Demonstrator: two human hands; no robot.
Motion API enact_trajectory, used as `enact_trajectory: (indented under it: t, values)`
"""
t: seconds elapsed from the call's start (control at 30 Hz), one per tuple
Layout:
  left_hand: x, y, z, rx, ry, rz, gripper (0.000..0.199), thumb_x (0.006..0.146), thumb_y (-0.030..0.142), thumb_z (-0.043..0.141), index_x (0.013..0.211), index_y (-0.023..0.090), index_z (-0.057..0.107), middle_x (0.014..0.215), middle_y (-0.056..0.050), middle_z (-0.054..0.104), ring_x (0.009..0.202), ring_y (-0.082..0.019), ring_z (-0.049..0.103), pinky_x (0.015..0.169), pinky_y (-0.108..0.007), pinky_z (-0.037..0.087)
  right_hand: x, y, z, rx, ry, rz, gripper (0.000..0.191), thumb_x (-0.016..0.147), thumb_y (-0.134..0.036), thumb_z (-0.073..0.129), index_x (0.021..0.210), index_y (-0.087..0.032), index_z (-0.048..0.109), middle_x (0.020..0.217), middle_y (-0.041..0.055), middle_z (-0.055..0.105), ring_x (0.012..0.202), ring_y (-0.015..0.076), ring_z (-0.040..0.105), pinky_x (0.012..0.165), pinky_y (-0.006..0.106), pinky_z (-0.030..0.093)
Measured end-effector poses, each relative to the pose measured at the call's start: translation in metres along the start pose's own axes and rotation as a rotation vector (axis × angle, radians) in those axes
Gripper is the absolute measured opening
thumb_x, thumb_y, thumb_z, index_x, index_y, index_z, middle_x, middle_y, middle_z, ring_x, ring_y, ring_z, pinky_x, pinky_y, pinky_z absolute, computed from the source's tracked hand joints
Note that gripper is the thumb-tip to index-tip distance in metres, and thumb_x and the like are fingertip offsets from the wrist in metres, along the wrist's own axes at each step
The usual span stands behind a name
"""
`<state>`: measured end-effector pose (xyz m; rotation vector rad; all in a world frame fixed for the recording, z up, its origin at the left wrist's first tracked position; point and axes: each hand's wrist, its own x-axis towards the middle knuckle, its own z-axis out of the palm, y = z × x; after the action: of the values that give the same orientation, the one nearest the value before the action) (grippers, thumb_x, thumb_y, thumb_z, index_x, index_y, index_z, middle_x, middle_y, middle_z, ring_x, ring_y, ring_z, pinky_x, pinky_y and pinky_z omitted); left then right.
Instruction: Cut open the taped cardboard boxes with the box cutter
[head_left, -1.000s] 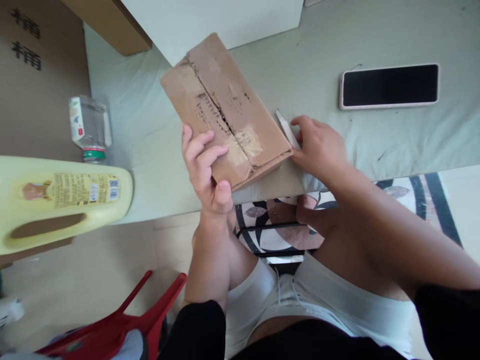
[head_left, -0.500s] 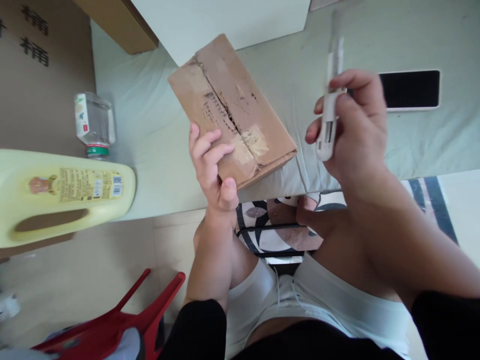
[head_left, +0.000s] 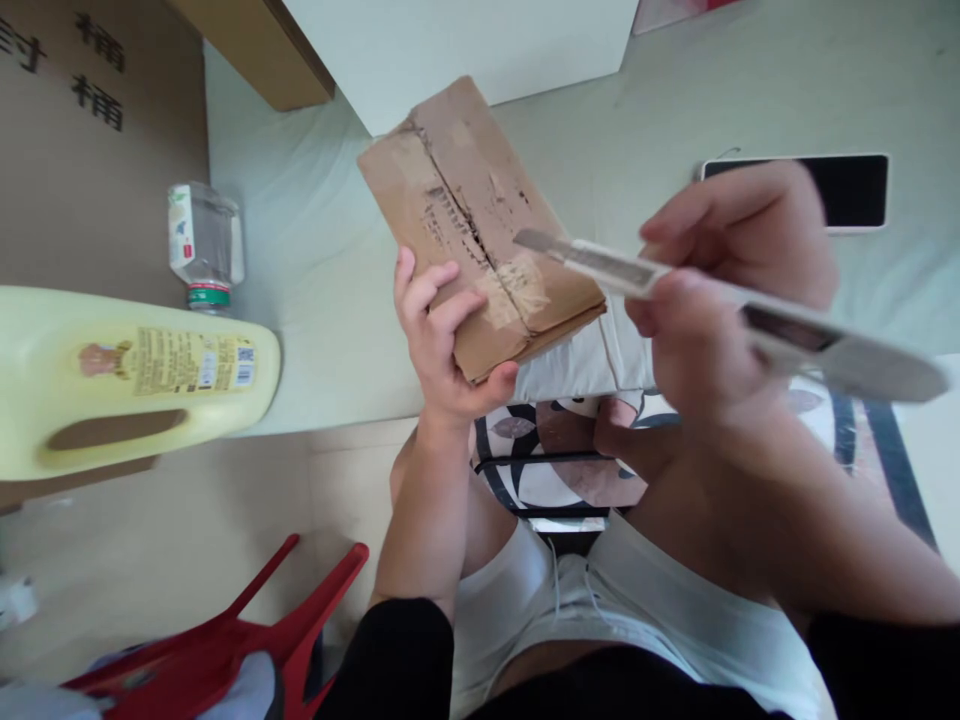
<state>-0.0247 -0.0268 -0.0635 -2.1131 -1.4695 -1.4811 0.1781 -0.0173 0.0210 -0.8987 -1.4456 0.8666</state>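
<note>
A worn cardboard box [head_left: 487, 210] is tilted in front of me, its lengthwise seam and patches of tape facing up. My left hand [head_left: 450, 345] grips its near left corner, several fingers over the top and the thumb at the near end. In my right hand [head_left: 727, 300] is a white utility knife [head_left: 630, 270], held between thumb and fingers. Its blade is out and points left, over the right part of the box top. Whether the tip touches the cardboard I cannot tell. The right hand is slightly blurred.
A phone [head_left: 855, 190] lies on the pale green cloth [head_left: 330, 330] behind my right hand. To the left are a clear bottle [head_left: 206, 240] with a green cap, a large yellow jug [head_left: 45, 360] and a big carton [head_left: 112, 200]. A red stool [head_left: 292, 640] stands at lower left.
My right hand has turned the utility knife from pointing away to pointing left, toward the box. The box and left hand appear slightly further right; the view has shifted a little.
</note>
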Motion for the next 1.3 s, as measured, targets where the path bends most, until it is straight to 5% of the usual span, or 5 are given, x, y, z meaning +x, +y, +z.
enact_trajectory:
  t: [0.17, 0.3, 0.47, 1.03, 1.3]
  values:
    - [0.006, 0.007, -0.003, -0.096, 0.021, 0.087, 0.054, 0.087, 0.072, 0.044, 0.117, 0.028, 0.053, 0.118, -0.006, 0.053, 0.123, -0.027, 0.054, 0.122, -0.060, 0.032, -0.008, -0.002, 0.003, -0.302, -0.152, -0.183, 0.010, 0.079, -0.024, 0.064, 0.080, -0.023, 0.054, 0.061, -0.0062, 0.053, 0.050, 0.0049, 0.041, 0.045, 0.023, 0.028]
    - [0.006, 0.007, -0.003, -0.107, 0.014, 0.084, 0.053, 0.086, 0.071, 0.045, 0.117, 0.029, 0.054, 0.119, -0.006, 0.053, 0.124, -0.027, 0.054, 0.123, -0.058, 0.030, -0.009, -0.002, 0.005, -0.380, -0.113, -0.271, 0.010, 0.077, -0.025, 0.062, 0.076, -0.022, 0.052, 0.058, -0.0055, 0.050, 0.048, 0.0059, 0.039, 0.045, 0.023, 0.028]
    - [0.004, 0.006, -0.003, -0.139, -0.016, 0.056, 0.055, 0.082, 0.075, 0.050, 0.116, 0.031, 0.053, 0.122, -0.004, 0.053, 0.124, -0.027, 0.055, 0.127, -0.059, 0.020, -0.015, -0.009, 0.010, -0.511, -0.183, -0.225, 0.010, 0.077, -0.020, 0.059, 0.075, -0.022, 0.050, 0.061, -0.0043, 0.051, 0.051, 0.0071, 0.037, 0.049, 0.025, 0.028]
    - [0.006, 0.010, -0.002, -0.105, 0.028, 0.075, 0.048, 0.085, 0.068, 0.047, 0.112, 0.028, 0.055, 0.116, -0.004, 0.055, 0.118, -0.024, 0.059, 0.124, -0.059, 0.032, -0.019, -0.015, 0.013, -0.561, -0.172, -0.190, 0.011, 0.080, -0.022, 0.056, 0.072, -0.021, 0.049, 0.057, -0.0038, 0.048, 0.049, 0.0071, 0.035, 0.048, 0.024, 0.028]
    - [0.002, 0.011, -0.005, -0.112, -0.033, -0.106, 0.063, 0.076, 0.086, 0.046, 0.103, 0.030, 0.053, 0.116, -0.005, 0.060, 0.127, -0.028, 0.056, 0.128, -0.061, 0.022, -0.020, -0.020, 0.008, -0.571, -0.156, -0.165, 0.011, 0.077, -0.023, 0.053, 0.068, -0.022, 0.047, 0.054, -0.0030, 0.045, 0.048, 0.0080, 0.033, 0.047, 0.025, 0.028]
